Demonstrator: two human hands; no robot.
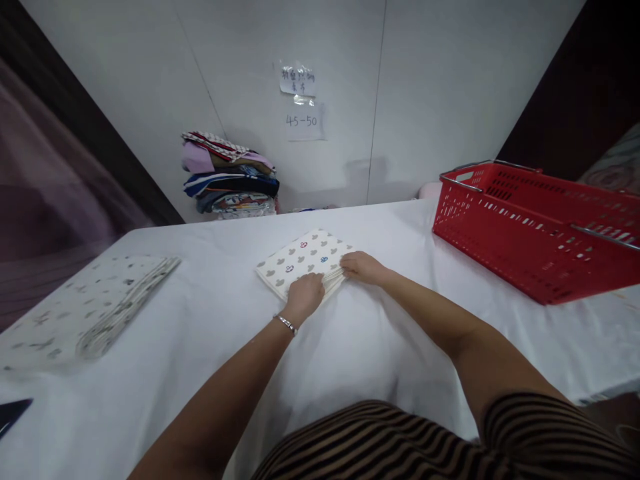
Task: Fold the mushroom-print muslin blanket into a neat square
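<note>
A folded white cloth [307,255] with grey, red and blue mouse-head prints lies at an angle on the table. Several layers show along its near right edge. My left hand [306,295], with a silver bracelet at the wrist, has its fingers curled over the near edge. Further right, my right hand [364,267] pinches the layers at the right corner, its fingertips on top. The thumbs are mostly hidden from view.
A white-covered table [215,347] spans the view. Another folded printed cloth [75,307] lies at left, with a dark object [13,415] nearer. A red basket [530,233] stands at right. Stacked fabrics [230,177] rise at the back, near paper signs [305,121] on the wall.
</note>
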